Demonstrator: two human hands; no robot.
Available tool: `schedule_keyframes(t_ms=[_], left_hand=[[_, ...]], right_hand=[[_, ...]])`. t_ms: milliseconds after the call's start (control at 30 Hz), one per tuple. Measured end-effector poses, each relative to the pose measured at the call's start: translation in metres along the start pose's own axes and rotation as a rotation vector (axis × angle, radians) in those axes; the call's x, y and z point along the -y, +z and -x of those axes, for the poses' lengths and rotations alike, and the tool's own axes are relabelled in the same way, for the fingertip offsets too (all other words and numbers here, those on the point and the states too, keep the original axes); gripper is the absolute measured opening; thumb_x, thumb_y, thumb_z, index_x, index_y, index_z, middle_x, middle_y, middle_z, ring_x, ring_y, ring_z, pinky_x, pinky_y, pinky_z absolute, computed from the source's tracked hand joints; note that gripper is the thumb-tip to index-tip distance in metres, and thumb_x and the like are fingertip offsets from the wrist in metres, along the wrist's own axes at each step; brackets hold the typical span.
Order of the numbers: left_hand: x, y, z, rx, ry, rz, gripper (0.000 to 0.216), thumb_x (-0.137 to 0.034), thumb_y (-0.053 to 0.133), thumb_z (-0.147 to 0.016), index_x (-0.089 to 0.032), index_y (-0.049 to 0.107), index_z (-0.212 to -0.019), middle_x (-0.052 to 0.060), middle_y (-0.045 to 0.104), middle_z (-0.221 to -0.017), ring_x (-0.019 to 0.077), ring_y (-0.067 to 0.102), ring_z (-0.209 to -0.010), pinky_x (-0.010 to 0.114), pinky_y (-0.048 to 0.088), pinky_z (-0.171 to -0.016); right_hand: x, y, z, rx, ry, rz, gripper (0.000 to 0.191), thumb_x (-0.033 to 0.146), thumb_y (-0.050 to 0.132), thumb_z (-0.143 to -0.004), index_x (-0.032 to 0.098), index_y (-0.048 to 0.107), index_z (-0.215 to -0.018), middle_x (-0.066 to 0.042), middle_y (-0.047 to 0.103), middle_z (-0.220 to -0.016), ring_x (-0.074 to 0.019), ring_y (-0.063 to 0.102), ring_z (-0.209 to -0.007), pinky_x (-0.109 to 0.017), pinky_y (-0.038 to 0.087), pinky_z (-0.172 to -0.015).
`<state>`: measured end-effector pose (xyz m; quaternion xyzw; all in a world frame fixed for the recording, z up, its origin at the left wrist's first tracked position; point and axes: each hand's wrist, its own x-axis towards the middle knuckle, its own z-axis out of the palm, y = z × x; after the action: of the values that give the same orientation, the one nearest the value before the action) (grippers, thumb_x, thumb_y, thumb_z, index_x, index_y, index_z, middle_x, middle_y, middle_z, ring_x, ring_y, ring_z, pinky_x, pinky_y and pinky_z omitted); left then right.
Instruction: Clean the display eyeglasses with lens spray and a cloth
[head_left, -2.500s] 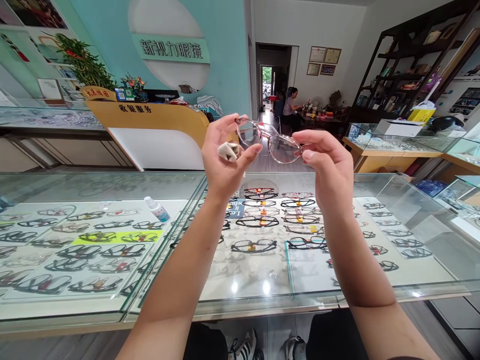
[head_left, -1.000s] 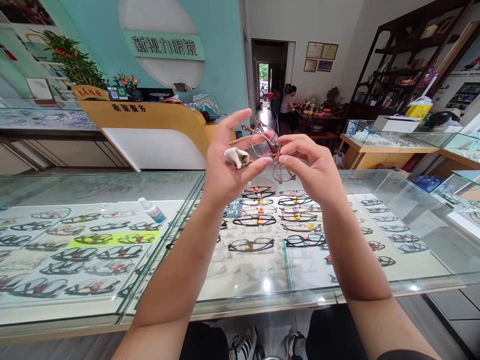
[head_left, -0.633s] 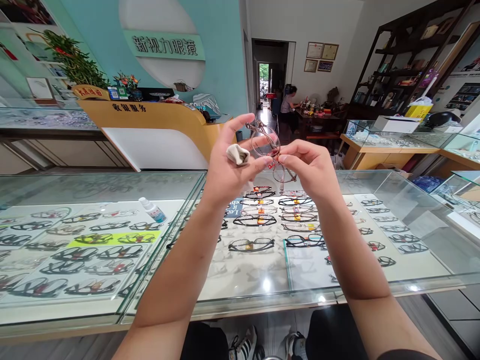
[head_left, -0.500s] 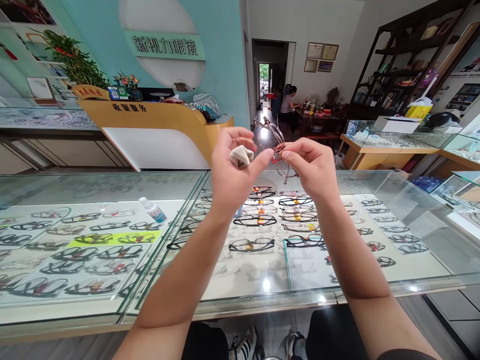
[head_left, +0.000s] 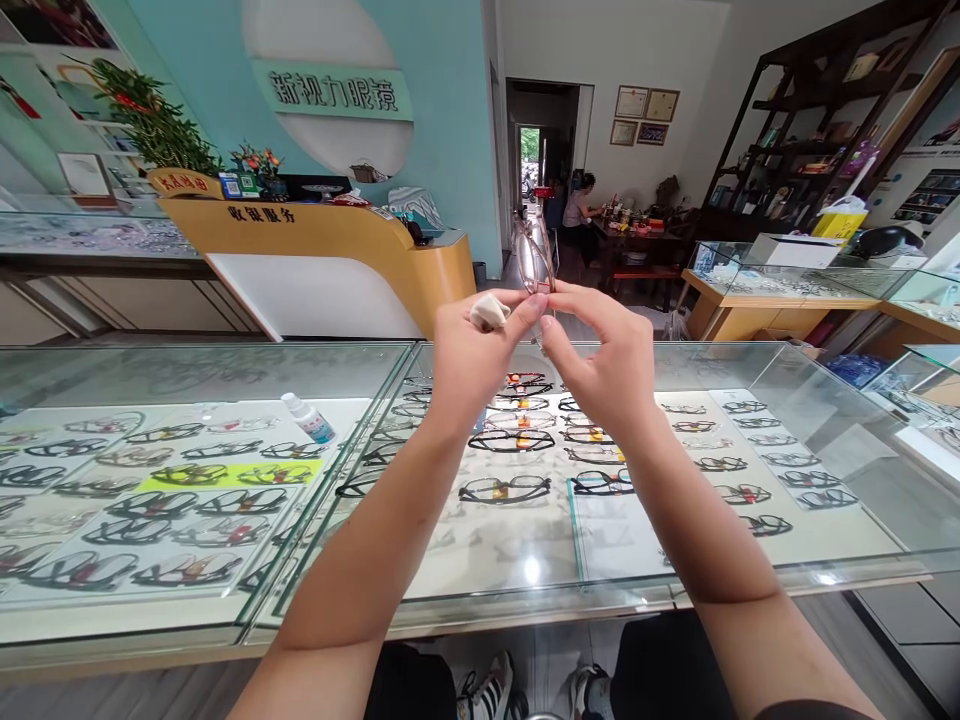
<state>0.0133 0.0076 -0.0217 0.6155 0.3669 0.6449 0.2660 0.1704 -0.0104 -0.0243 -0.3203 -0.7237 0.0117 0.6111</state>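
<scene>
A pair of thin-framed eyeglasses (head_left: pixel 534 255) is held up above the glass counter, turned edge-on with the lenses upward. My left hand (head_left: pixel 472 355) pinches its lower part between thumb and fingers. Tucked in that same hand is a crumpled pale cloth (head_left: pixel 489 312). From the other side, my right hand (head_left: pixel 611 350) has its fingers closed on the frame, the thumb just below. The fingers hide the lower part of the eyeglasses.
Under my arms, a glass display counter (head_left: pixel 480 605) holds rows of eyeglasses. A white spray bottle (head_left: pixel 307 418) stands on its left part. Beyond are a yellow-and-white cashier desk (head_left: pixel 315 270), another glass showcase (head_left: pixel 780 275), and a person (head_left: pixel 579 215) seated at a table.
The eyeglasses have turned from a slanted pose to upright and edge-on. My right hand has moved left, closer to my left hand, whose fingers have lowered and closed around the frame.
</scene>
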Motion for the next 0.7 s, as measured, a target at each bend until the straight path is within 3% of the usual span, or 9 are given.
schedule_keyframes(t_ms=[100, 167, 233, 300, 400, 533, 700], left_hand=[[0.000, -0.009, -0.005, 0.043, 0.010, -0.041, 0.041, -0.065, 0.092, -0.081, -0.025, 0.084, -0.087, 0.003, 0.070, -0.072, 0.0160, 0.059, -0.066, 0.030, 0.045, -0.055], [-0.003, -0.016, -0.007, 0.100, 0.015, -0.109, 0.038, -0.063, 0.089, -0.083, -0.025, 0.084, -0.084, 0.002, 0.065, -0.066, 0.0148, 0.053, -0.061, 0.031, 0.040, -0.051], [-0.006, -0.023, -0.008, 0.183, 0.004, -0.209, 0.034, -0.059, 0.087, -0.085, -0.025, 0.084, -0.083, 0.001, 0.062, -0.062, 0.0145, 0.049, -0.058, 0.031, 0.037, -0.051], [-0.008, -0.028, -0.008, 0.269, -0.006, -0.331, 0.030, -0.054, 0.085, -0.087, -0.024, 0.084, -0.083, 0.002, 0.062, -0.062, 0.0155, 0.050, -0.060, 0.031, 0.038, -0.053], [-0.007, -0.031, -0.008, 0.386, -0.003, -0.468, 0.027, -0.050, 0.082, -0.087, -0.023, 0.085, -0.084, 0.004, 0.068, -0.067, 0.0183, 0.056, -0.067, 0.033, 0.043, -0.059], [0.006, -0.033, -0.006, 0.557, -0.077, -0.588, 0.028, -0.049, 0.079, -0.085, -0.022, 0.084, -0.086, 0.006, 0.074, -0.075, 0.0194, 0.061, -0.069, 0.034, 0.043, -0.062], [0.035, -0.043, 0.016, 0.863, -0.224, -0.762, 0.028, -0.048, 0.076, -0.081, -0.022, 0.085, -0.085, 0.008, 0.082, -0.087, 0.0242, 0.070, -0.080, 0.031, 0.043, -0.066]], right_hand=[[0.008, -0.010, -0.001, -0.001, 0.020, -0.026, 0.011, 0.029, 0.070, -0.099, 0.029, 0.079, -0.092, -0.006, 0.084, -0.117, -0.0280, 0.076, -0.118, -0.049, 0.056, -0.108], [0.012, -0.020, -0.002, -0.050, 0.038, -0.026, 0.025, 0.032, 0.069, -0.101, 0.026, 0.070, -0.077, -0.005, 0.077, -0.093, -0.0241, 0.073, -0.095, -0.043, 0.057, -0.092], [0.013, -0.027, -0.004, -0.088, 0.078, -0.022, 0.042, 0.040, 0.068, -0.102, 0.025, 0.055, -0.064, -0.001, 0.056, -0.068, -0.0198, 0.059, -0.074, -0.038, 0.051, -0.075], [0.006, -0.031, -0.006, -0.094, 0.119, -0.021, 0.057, 0.051, 0.069, -0.101, 0.026, 0.042, -0.058, 0.001, 0.035, -0.060, -0.0175, 0.046, -0.065, -0.036, 0.043, -0.067], [-0.021, -0.029, 0.000, -0.103, 0.181, -0.005, 0.068, 0.064, 0.066, -0.101, 0.026, 0.031, -0.057, 0.002, 0.021, -0.061, -0.0153, 0.031, -0.061, -0.036, 0.031, -0.060], [-0.075, -0.029, 0.034, 0.035, 0.264, 0.016, 0.073, 0.062, 0.061, -0.104, 0.025, 0.018, -0.059, 0.005, 0.015, -0.060, -0.0114, 0.015, -0.059, -0.037, 0.016, -0.061], [-0.120, -0.037, 0.073, -0.008, 0.382, 0.087, 0.069, 0.060, 0.060, -0.103, 0.026, 0.017, -0.059, 0.006, 0.015, -0.059, -0.0106, 0.015, -0.060, -0.037, 0.014, -0.062]])
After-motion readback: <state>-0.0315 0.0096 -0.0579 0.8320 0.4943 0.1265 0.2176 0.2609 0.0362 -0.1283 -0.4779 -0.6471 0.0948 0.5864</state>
